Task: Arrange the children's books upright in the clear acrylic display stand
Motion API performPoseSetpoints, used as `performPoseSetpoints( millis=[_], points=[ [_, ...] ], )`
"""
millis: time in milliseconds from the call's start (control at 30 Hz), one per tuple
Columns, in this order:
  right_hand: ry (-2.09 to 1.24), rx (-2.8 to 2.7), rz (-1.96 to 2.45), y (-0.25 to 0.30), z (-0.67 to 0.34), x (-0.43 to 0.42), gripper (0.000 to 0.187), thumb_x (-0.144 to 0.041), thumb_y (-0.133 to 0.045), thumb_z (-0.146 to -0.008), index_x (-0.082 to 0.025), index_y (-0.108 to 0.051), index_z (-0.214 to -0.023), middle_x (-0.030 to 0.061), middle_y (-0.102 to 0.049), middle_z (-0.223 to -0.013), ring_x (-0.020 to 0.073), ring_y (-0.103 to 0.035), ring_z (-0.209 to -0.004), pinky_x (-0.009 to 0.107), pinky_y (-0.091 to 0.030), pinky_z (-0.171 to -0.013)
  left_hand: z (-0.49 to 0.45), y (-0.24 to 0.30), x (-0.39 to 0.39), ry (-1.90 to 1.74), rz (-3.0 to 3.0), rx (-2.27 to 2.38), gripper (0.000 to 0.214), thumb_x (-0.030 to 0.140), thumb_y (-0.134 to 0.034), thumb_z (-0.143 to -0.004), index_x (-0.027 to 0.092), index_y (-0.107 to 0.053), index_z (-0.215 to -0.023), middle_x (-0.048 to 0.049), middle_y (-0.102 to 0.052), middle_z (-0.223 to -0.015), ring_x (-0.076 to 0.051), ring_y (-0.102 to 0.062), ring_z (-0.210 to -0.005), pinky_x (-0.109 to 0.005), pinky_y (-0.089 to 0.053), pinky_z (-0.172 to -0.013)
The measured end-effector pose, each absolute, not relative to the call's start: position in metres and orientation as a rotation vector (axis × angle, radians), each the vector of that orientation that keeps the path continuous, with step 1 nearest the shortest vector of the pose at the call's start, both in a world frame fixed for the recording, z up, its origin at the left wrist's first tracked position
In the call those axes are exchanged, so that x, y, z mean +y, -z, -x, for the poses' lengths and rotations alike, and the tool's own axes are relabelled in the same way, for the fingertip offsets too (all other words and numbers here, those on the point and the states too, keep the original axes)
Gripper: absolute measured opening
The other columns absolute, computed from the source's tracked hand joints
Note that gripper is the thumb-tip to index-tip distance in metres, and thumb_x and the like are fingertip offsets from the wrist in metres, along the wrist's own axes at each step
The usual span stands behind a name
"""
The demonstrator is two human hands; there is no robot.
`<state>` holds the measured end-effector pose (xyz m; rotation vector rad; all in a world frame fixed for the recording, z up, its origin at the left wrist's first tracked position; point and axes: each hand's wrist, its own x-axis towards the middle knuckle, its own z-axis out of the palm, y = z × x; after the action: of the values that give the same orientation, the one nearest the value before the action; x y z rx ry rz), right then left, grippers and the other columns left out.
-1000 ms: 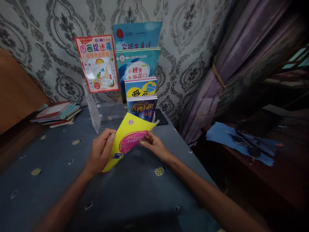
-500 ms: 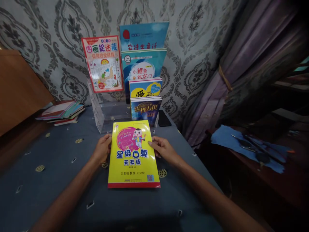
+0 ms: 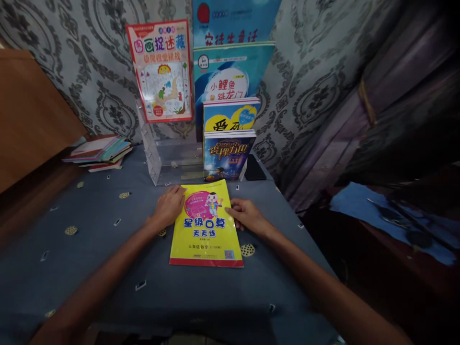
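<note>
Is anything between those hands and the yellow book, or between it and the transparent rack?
Nothing visible: the left hand and right hand both touch the yellow book, and no object shows between it and the transparent rack.

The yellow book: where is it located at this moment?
In the head view, the yellow book is just below the centre, between the left hand and the right hand, in front of the transparent stand.

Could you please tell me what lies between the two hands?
In the head view, the yellow book, front cover up, lies between the left hand and the right hand.
</note>
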<state>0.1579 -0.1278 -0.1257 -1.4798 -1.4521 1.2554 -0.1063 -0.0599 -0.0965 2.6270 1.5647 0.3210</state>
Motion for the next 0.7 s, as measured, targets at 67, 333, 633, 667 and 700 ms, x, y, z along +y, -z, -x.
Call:
performPoseSetpoints(
  millis=[67,333,633,667,700],
  points=[
    [-1.091,-1.561,1.583,0.126,-0.161,-0.129,0.024,-0.043,-0.066,-0.082,-0.02,-0.061,-0.087,-0.0029,-0.062,-0.053,0.0143,-0.055,-0.04,0.026,-0.041,-0.04,0.098,0.101,-0.057,-0.272,-2.666,1.567,0.03,0.018,-0.042,-0.1,0.013,-0.062,-0.122,-0.0171,-0.063,-0.135,-0.028,-0.059,-0.126,-0.041,-0.048,-0.103],
    [-0.193,-2.031,1.778,0.114,-0.142,-0.124,0.025,-0.03,-0.055,-0.096,-0.022,-0.067,-0.117,0.0111,-0.076,-0.102,0.0271,-0.071,-0.089,0.035,-0.052,-0.07,0.096,0.123,-0.052,-0.356,-2.755,1.589,0.038,0.02,-0.037,-0.103,0.013,-0.058,-0.133,-0.0181,-0.058,-0.145,-0.03,-0.057,-0.132,-0.045,-0.046,-0.107],
    [-0.338,-2.394,1.28,0.125,-0.066,-0.072,0.057,-0.032,-0.045,-0.103,-0.007,-0.037,-0.153,0.0216,-0.042,-0.159,0.0315,-0.033,-0.151,0.054,-0.028,-0.124,0.101,0.128,-0.05,-0.421,-2.77,1.496,0.041,0.012,-0.045,-0.095,0.009,-0.059,-0.134,-0.0205,-0.058,-0.145,-0.031,-0.054,-0.136,-0.047,-0.045,-0.109],
    [-0.354,-2.397,1.29,0.127,-0.064,-0.069,0.059,-0.034,-0.046,-0.103,-0.007,-0.035,-0.154,0.0223,-0.042,-0.158,0.032,-0.033,-0.151,0.054,-0.027,-0.124,0.102,0.129,-0.049,-0.428,-2.767,1.483,0.042,0.011,-0.046,-0.094,0.01,-0.059,-0.133,-0.0206,-0.058,-0.145,-0.031,-0.053,-0.137,-0.048,-0.045,-0.11],
    [-0.364,-2.397,1.297,0.129,-0.063,-0.067,0.06,-0.035,-0.046,-0.103,-0.007,-0.034,-0.155,0.0224,-0.043,-0.158,0.032,-0.034,-0.151,0.055,-0.028,-0.124,0.102,0.13,-0.049,-0.435,-2.764,1.475,0.041,0.01,-0.046,-0.093,0.011,-0.06,-0.132,-0.0203,-0.057,-0.145,-0.031,-0.053,-0.137,-0.048,-0.045,-0.11]
  ],
)
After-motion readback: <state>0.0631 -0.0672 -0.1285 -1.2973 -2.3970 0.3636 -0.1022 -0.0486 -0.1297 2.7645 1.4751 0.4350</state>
